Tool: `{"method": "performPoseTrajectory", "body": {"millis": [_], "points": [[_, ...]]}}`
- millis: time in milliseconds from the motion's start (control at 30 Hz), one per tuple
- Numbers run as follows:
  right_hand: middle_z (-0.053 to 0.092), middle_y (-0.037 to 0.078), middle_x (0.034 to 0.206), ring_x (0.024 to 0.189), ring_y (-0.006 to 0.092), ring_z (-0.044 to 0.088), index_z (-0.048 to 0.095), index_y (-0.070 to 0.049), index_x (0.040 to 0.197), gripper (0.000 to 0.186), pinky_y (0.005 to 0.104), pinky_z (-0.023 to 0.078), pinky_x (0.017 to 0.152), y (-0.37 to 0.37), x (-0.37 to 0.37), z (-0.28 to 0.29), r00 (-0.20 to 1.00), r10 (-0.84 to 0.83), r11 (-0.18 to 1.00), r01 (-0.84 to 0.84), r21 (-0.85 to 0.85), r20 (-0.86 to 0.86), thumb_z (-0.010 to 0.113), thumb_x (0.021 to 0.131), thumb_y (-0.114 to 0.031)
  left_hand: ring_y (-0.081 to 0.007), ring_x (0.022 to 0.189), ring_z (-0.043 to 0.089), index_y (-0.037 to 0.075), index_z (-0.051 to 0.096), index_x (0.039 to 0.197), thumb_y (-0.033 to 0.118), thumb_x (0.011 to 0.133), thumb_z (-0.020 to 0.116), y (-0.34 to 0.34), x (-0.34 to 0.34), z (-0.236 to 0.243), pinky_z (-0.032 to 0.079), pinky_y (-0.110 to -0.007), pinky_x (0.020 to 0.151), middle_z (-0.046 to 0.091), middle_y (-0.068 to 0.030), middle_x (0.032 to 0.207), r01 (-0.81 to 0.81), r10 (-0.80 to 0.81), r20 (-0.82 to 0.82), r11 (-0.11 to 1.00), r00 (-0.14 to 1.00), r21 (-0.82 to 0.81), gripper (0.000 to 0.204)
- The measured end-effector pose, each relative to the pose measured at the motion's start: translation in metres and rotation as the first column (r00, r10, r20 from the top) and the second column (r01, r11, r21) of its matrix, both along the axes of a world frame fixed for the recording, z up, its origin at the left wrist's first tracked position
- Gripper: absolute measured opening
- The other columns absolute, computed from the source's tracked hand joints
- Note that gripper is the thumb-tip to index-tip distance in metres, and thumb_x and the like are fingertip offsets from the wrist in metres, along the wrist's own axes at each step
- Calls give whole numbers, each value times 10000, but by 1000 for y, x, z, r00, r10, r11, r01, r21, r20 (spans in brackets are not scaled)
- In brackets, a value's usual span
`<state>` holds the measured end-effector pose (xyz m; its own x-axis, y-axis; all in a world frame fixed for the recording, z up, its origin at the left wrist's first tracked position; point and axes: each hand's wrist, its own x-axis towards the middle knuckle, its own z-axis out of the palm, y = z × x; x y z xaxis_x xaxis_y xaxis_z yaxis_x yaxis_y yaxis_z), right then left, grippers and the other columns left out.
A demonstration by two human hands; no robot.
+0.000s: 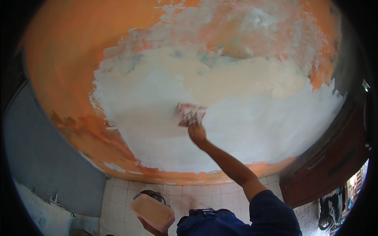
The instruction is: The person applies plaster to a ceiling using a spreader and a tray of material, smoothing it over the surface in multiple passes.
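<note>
In front of me a wall [149,129] carries a broad coat of white and cream filler over orange paint. My right hand [197,133] is closed on a flat reddish putty spreader [191,113], smeared with white, held against the coated area left of the wall's middle. My right arm stretches up to it. Low down, near my body, my left hand [149,227] supports a peach-coloured rectangular slab [151,210] from below. Its fingers are mostly hidden under the slab, and I cannot make out whether it is a board or a tub.
Behind the slab a dark round bucket-like thing [154,195] stands on the pale tiled floor [204,194]. A grey door [47,145] bounds the left side. On the right are a dark red-brown panel [327,169] and a bicycle or motorbike wheel [326,222].
</note>
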<state>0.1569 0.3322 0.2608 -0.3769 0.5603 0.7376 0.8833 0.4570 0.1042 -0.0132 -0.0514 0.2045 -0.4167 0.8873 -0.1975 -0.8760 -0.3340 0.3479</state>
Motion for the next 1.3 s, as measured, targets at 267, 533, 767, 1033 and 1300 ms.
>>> {"method": "performPoseTrajectory", "body": {"millis": [267, 533, 767, 1033, 1300], "points": [[611, 186, 708, 528, 321, 583, 590, -25, 1079, 357, 389, 476, 461, -49, 19, 91, 915, 190, 974, -130, 187, -357, 520, 733, 26, -269, 1059, 532, 153, 324, 1362, 620, 874, 248, 8, 4, 37, 470, -457, 818, 457, -80, 1284, 32, -29, -99, 999, 995, 27, 680], [449, 245, 1282, 1174, 371, 459, 427, 60, 1255, 558, 418, 404, 960, 10, 23, 199, 980, -39, 899, 120, 421, -197, 508, 705, 23, -268, 1062, 530, 153, 324, 1363, 625, 870, 247, 9, 9, 31, 467, -459, 824, 455, -80, 1288, 33, -32, -80, 999, 996, 22, 686], [380, 316, 1310, 1209, 415, 408, 414, 111, 1248, 498, 443, 352, 1007, 30, -24, 93, 983, -175, 968, 163, 191, 48, 491, 780, -41, -268, 1070, 525, 153, 324, 1362, 627, 870, 243, 12, 14, 25, 462, -463, 834, 453, -82, 1290, -12, 13, -55, 1000, 998, 7, 688], [564, 217, 1102, 1014, 325, 558, 499, 1, 1197, 545, 389, 504, 781, -36, -22, 55, 965, 159, 984, -172, -44, -207, 541, 655, 34, -387, 1256, 349, 149, 256, 1412, 620, 817, 439, -15, -16, -24, 275, -626, 987, 322, -139, 1415, -20, 20, -8, 1000, 1000, -7, 781], [414, 267, 1295, 1203, 360, 426, 446, 38, 1238, 521, 436, 436, 928, -1, 30, 205, 971, 15, 942, 66, 330, -238, 509, 724, -17, -385, 1266, 331, 142, 250, 1413, 606, 837, 419, -25, -25, -31, 258, -609, 1006, 314, -133, 1421, -46, 46, -13, 999, 999, -21, 759]]}}
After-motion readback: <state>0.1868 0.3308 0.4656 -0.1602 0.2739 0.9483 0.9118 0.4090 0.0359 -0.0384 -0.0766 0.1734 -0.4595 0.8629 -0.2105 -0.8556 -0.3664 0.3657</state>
